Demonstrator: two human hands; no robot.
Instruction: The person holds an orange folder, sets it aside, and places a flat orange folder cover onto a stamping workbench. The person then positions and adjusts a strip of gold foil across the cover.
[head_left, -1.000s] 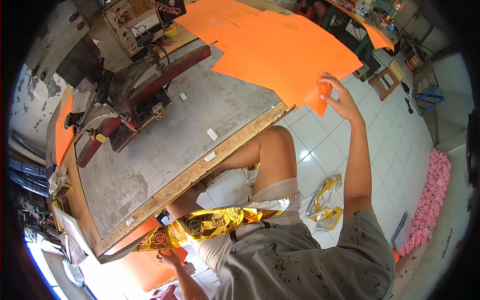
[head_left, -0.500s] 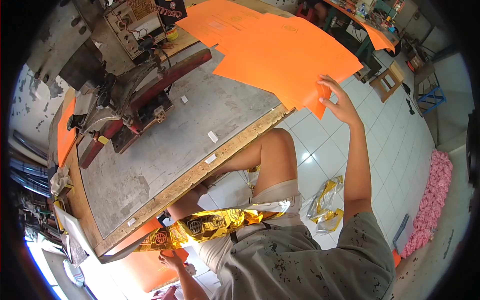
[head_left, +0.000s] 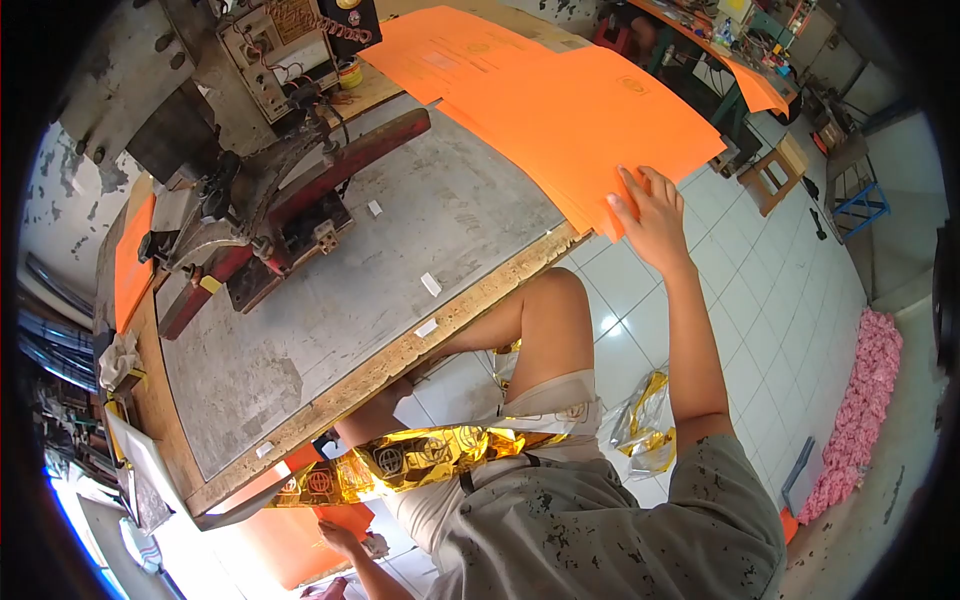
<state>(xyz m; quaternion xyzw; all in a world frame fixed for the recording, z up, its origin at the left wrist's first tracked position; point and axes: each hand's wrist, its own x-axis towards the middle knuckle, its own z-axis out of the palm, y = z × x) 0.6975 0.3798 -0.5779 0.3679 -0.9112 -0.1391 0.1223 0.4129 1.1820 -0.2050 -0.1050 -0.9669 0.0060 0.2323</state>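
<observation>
My right hand (head_left: pixel 655 222) is at the near corner of the fanned orange printed sheets (head_left: pixel 590 110) on the table's far right. Its thumb and fingers are closed on that corner, where an edge curls. Low on the left, my left hand (head_left: pixel 342 538) is at the edge of another orange sheet (head_left: pixel 280 545) below the table edge, with its fingers closed on it. Part of that grip is hard to see. A shiny gold foil strip (head_left: pixel 400 455) with dark round prints lies across my lap.
A press with a red-edged curved frame (head_left: pixel 350 155) stands over the grey metal plate (head_left: pixel 400 240) on the table. Small white pieces (head_left: pixel 430 284) lie on the plate. Crumpled foil (head_left: pixel 645 425) and a pink bundle (head_left: pixel 855 420) are on the tiled floor, near a wooden stool (head_left: pixel 772 178).
My right hand has moved slightly left and in over the orange sheets, and the lifted corner has come down. My left hand has shifted a little lower at its orange sheet.
</observation>
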